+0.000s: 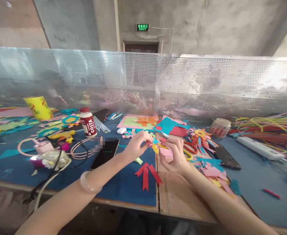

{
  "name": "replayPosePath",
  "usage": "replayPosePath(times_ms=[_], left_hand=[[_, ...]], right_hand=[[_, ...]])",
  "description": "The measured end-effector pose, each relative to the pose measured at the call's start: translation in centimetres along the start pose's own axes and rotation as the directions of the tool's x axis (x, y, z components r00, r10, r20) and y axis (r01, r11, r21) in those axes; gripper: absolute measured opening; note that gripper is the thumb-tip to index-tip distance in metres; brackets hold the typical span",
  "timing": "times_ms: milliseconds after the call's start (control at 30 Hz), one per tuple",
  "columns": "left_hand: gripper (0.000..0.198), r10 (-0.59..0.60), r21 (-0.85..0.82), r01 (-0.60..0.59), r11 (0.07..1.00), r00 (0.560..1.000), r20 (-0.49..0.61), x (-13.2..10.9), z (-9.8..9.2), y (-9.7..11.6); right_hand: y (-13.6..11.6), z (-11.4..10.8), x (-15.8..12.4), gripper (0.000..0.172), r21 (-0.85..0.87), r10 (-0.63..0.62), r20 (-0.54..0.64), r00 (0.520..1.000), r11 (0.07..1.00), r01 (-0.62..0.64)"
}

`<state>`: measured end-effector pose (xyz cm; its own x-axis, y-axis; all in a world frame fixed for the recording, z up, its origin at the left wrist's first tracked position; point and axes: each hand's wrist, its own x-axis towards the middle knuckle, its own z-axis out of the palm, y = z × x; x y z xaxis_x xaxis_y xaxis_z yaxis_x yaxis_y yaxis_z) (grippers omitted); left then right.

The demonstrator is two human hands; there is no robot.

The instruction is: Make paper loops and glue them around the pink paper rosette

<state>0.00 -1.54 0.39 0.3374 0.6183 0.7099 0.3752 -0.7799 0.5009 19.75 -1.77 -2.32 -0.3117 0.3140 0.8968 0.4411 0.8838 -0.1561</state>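
Note:
Both of my hands meet over the middle of the blue table (124, 186). My left hand (136, 145) pinches a small multicoloured paper flower piece (155, 145) of pink, yellow and blue strips. My right hand (174, 155) holds the same piece from the right, fingers curled around it, with a pink paper (166, 152) under them. A pale pink bangle (89, 182) sits on my left wrist. Red paper strips (147, 173) lie on the table just below my hands.
A black phone (104, 153) lies left of my hands, a second phone (225, 156) at right. A Costa bottle (88, 122), yellow tape roll (38, 107), glue gun (62, 135), cables, paper scraps, a finished paper flower (199, 133), a white power strip (256, 147) and coloured strips surround them. A perforated metal screen (143, 81) backs the table.

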Motion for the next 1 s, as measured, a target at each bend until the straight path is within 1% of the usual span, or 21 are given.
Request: replayPosePath(times_ms=[33,67,133,200,400,600,800,1000], left_hand=[[0.011,0.027,0.018,-0.027,0.999,1.000,0.001,-0.07,-0.04,0.02],[0.011,0.052,0.033,-0.052,0.998,0.999,0.003,-0.12,-0.06,-0.01],[0.010,0.092,0.058,-0.093,0.994,0.996,0.009,-0.20,-0.02,-0.15],[0.010,0.124,0.075,-0.125,0.989,0.992,0.016,-0.27,0.05,-0.32],[0.012,0.194,0.107,-0.197,0.975,0.980,0.033,-0.40,0.18,-0.39],[0.012,0.282,0.132,-0.285,0.949,0.959,0.040,-0.43,0.26,-0.34],[0.011,0.389,0.124,-0.388,0.913,0.921,0.020,-0.54,0.30,-0.31],[0.018,0.493,0.127,-0.492,0.861,0.870,0.025,-0.76,0.02,0.26]], right_hand=[[0.04,-0.02,0.05,0.038,-0.086,-0.084,0.004,0.996,0.993,0.084],[0.05,0.01,0.12,0.038,-0.155,-0.136,0.002,0.991,0.979,0.135],[0.03,0.14,0.26,0.036,-0.223,-0.161,-0.009,0.987,0.962,0.155],[0.01,0.29,0.33,0.032,-0.246,-0.162,-0.007,0.987,0.957,0.156],[0.00,0.53,0.07,0.026,-0.236,-0.159,-0.012,0.987,0.960,0.151],[0.10,0.57,-0.20,0.019,-0.208,-0.133,0.011,0.991,0.969,0.133],[0.31,0.52,-0.36,0.020,-0.195,-0.164,0.018,0.986,0.967,0.165],[-0.09,0.14,-0.20,0.024,-0.198,-0.249,-0.007,0.968,0.950,0.243]])
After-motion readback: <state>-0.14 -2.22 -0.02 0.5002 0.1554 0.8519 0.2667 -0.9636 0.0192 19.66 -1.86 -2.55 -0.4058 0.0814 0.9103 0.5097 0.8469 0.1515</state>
